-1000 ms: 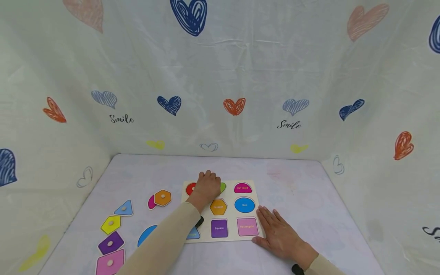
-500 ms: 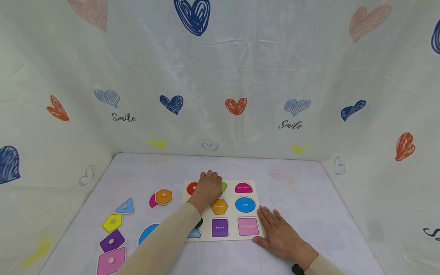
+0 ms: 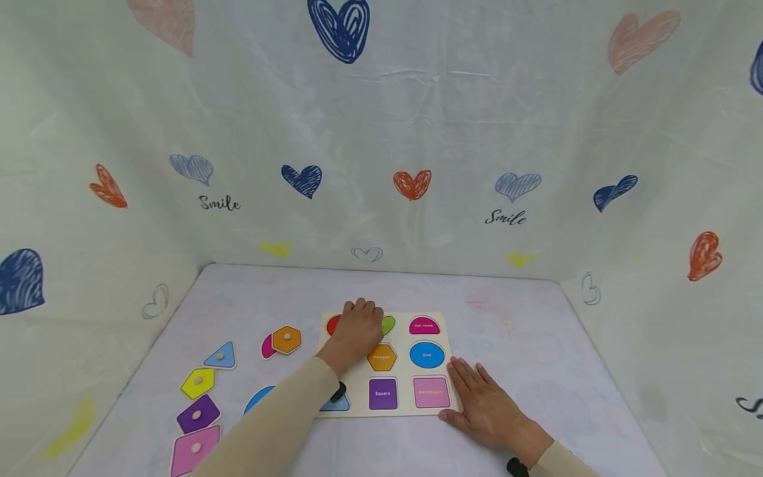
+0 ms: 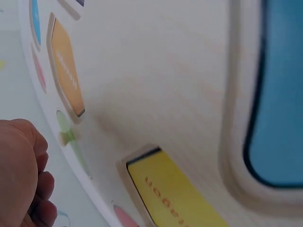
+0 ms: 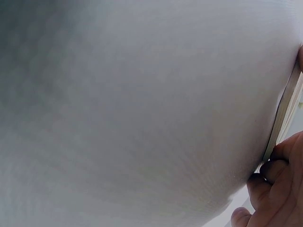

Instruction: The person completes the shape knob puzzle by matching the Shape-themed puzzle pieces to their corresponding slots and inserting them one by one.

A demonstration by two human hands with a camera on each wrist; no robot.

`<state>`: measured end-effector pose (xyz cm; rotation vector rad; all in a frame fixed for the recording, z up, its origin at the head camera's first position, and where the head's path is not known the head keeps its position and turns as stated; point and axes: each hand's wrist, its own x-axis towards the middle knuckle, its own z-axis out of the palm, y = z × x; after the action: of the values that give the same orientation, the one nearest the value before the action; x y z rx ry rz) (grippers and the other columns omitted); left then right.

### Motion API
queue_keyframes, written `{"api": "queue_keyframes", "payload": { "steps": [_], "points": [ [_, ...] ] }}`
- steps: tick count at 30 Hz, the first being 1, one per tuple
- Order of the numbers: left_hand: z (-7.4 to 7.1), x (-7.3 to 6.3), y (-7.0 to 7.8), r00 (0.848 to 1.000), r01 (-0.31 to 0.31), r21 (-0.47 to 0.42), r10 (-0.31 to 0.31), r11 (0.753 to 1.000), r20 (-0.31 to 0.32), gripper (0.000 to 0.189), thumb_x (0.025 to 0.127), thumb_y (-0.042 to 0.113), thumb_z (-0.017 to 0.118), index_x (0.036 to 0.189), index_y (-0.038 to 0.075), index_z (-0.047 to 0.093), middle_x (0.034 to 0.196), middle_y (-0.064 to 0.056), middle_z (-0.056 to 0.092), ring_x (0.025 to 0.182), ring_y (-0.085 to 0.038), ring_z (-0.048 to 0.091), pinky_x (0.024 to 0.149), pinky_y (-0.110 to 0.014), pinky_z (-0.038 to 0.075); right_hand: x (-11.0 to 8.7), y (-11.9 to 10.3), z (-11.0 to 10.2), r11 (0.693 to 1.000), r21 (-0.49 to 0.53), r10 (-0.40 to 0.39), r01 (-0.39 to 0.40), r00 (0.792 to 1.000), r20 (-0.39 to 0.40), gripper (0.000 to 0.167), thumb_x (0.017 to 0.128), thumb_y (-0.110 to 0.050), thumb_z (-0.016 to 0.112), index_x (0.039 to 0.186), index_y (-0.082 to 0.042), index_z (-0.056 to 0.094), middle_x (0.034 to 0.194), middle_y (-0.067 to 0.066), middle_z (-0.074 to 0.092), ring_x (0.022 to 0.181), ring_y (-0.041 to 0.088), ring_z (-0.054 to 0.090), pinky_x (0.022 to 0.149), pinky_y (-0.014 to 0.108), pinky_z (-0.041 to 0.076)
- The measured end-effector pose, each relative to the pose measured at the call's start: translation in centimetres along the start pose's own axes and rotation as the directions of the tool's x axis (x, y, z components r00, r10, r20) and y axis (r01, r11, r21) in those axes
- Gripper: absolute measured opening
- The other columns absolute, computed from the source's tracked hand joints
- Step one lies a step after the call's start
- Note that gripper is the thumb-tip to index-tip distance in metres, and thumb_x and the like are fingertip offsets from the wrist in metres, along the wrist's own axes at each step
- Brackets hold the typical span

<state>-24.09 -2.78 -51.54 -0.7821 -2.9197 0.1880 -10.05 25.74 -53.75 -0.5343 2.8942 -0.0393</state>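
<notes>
A pale wooden shape-puzzle board [image 3: 402, 371] lies on the table. My left hand [image 3: 356, 334] is over its far-left part, fingers curled, covering the space between a red circle [image 3: 332, 325] and a green shape [image 3: 388, 324]. In the left wrist view, a knob stands on the green piece [image 4: 67, 135], apart from the curled left hand [image 4: 21, 172]; no piece shows in those fingers, though their undersides are hidden. My right hand [image 3: 491, 411] lies with extended fingers against the board's right edge. The right wrist view shows those fingers [image 5: 279, 184] touching the edge.
Left of the board lie knobbed pieces: an orange hexagon [image 3: 287, 340] overlapping a magenta piece [image 3: 269, 346], a blue triangle [image 3: 221, 356], yellow pentagon [image 3: 198, 383], purple piece [image 3: 198, 414] and pink rectangle [image 3: 195, 450]. My left sleeve partly covers a blue piece [image 3: 257, 399].
My left hand has shifted slightly left over the board, with its forearm. The right hand stays at the board's edge. The whole head view has drifted a little.
</notes>
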Motion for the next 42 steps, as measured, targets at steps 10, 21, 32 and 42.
{"api": "queue_keyframes", "payload": {
  "steps": [10, 21, 32, 42],
  "points": [
    [-2.1, -2.5, -2.0, 0.995, 0.019, -0.06, -0.025, 0.998, -0.095, 0.019, 0.103, 0.023, 0.063, 0.108, 0.005, 0.062, 0.091, -0.004, 0.052, 0.093, -0.025, 0.046, 0.088, -0.043, 0.042, -0.2, -0.2, -0.1, 1.0, 0.004, -0.001, 0.001, 1.0, -0.001, 0.1, 0.098, -0.08, 0.042, 0.166, -0.008, 0.03, 0.173, 0.009, 0.03, 0.16, 0.03, 0.029, 0.129, 0.053, 0.021],
    [-4.0, -5.8, -5.2, 0.988, 0.091, -0.085, -0.101, 0.992, -0.12, 0.024, 0.098, 0.027, 0.074, 0.111, 0.007, 0.067, 0.098, -0.006, 0.061, 0.098, -0.028, 0.05, 0.09, -0.046, 0.047, -0.4, 0.0, -0.1, 1.0, 0.015, 0.0, 0.0, 1.0, -0.004, 0.098, 0.099, -0.076, 0.046, 0.165, -0.005, 0.031, 0.172, 0.011, 0.031, 0.159, 0.031, 0.03, 0.129, 0.054, 0.021],
    [-2.6, -10.6, -10.7, 0.957, 0.231, -0.238, -0.264, 0.943, -0.117, 0.027, 0.095, 0.021, 0.077, 0.114, 0.006, 0.067, 0.107, -0.011, 0.063, 0.106, -0.033, 0.05, 0.095, -0.053, 0.044, -0.3, 0.1, -0.3, 1.0, 0.017, 0.01, -0.011, 1.0, 0.019, 0.099, 0.099, -0.077, 0.044, 0.166, -0.007, 0.028, 0.174, 0.01, 0.028, 0.161, 0.031, 0.027, 0.13, 0.055, 0.019],
    [-1.2, -14.0, -14.6, 0.942, 0.287, -0.243, -0.319, 0.927, -0.105, 0.021, 0.093, 0.017, 0.078, 0.106, 0.004, 0.068, 0.1, -0.014, 0.063, 0.099, -0.036, 0.052, 0.088, -0.056, 0.044, -0.1, -0.3, -0.2, 1.0, 0.024, 0.004, -0.004, 1.0, 0.003, 0.099, 0.099, -0.077, 0.045, 0.166, -0.006, 0.029, 0.174, 0.01, 0.029, 0.161, 0.031, 0.028, 0.129, 0.055, 0.02]
  ]
}}
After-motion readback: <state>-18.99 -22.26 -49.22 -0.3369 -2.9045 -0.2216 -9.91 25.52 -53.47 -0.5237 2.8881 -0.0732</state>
